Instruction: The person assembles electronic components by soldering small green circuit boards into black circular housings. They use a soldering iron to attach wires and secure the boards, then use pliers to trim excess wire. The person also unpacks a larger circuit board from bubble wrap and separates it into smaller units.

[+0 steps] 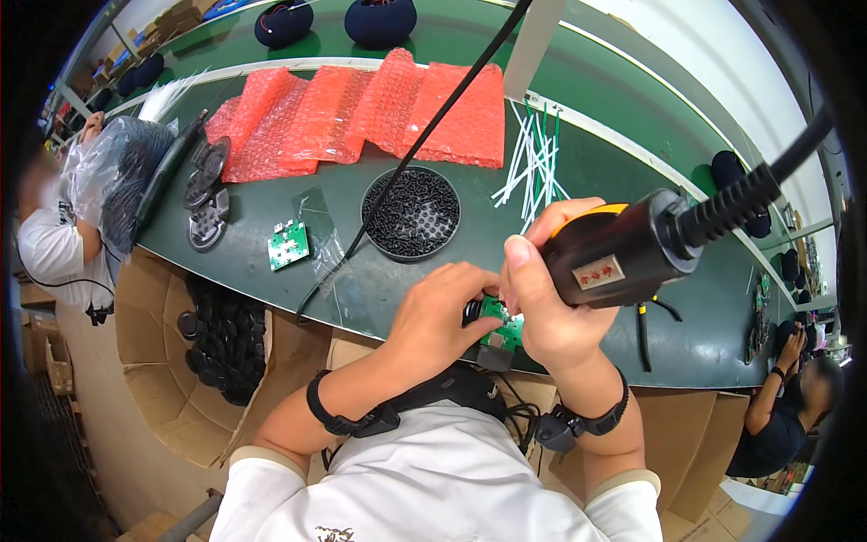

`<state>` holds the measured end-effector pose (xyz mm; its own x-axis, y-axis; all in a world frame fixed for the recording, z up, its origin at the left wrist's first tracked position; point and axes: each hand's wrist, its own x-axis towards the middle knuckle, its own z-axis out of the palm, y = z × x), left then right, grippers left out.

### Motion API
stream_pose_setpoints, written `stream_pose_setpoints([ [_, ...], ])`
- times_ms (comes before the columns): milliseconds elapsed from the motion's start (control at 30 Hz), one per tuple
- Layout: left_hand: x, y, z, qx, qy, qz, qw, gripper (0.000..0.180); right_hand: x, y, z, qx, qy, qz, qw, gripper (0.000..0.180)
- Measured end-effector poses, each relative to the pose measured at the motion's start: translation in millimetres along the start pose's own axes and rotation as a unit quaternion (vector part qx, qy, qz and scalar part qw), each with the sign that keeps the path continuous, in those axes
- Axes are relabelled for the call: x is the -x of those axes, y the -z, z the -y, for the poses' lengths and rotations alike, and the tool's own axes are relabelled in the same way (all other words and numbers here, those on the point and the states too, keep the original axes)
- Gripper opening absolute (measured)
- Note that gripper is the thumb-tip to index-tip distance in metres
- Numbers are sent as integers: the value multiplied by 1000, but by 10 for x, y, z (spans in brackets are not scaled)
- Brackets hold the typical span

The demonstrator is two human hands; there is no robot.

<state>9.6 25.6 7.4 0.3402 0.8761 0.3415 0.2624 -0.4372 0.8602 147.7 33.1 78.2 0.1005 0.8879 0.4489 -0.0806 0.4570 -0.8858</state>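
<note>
My right hand (553, 312) is wrapped round a black and yellow corded electric screwdriver (623, 248), tilted over the table's front edge. Its tip is hidden behind my fingers. Below it, my left hand (433, 312) pinches a green circuit board (508, 334) between thumb and fingers. A dark part shows at the board's left side and a grey block at its lower edge. Just beyond my left hand stands a round dish (368, 237) heaped with small black screws (411, 212). Another green circuit board (288, 245) lies further left, beside a clear plastic bag (327, 244).
Red bubble wrap (361, 113) spreads along the back, white and green strips (535, 163) to its right. Round black housings (209, 217) lie left; cutters (643, 334) lie right. A black cable (424, 135) crosses the table. Cardboard boxes (149, 361) stand below. Co-workers sit at both sides.
</note>
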Motion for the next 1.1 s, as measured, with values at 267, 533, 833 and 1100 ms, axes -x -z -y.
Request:
stream_pose_setpoints([
  [267,49,19,-35,14,18,5,1000,40,89,-20,30,-4,-26,-6,1000,21],
  [533,14,9,-74,-33,23,34,999,42,-158,335,232,-46,-14,-7,999,41],
  [833,42,-46,-186,-18,-8,16,1000,38,728,1041,-41,195,-306,131,922,29],
  [1100,98,850,-1201,312,-250,599,694,19,604,2046,239,53,-346,-53,935,29],
])
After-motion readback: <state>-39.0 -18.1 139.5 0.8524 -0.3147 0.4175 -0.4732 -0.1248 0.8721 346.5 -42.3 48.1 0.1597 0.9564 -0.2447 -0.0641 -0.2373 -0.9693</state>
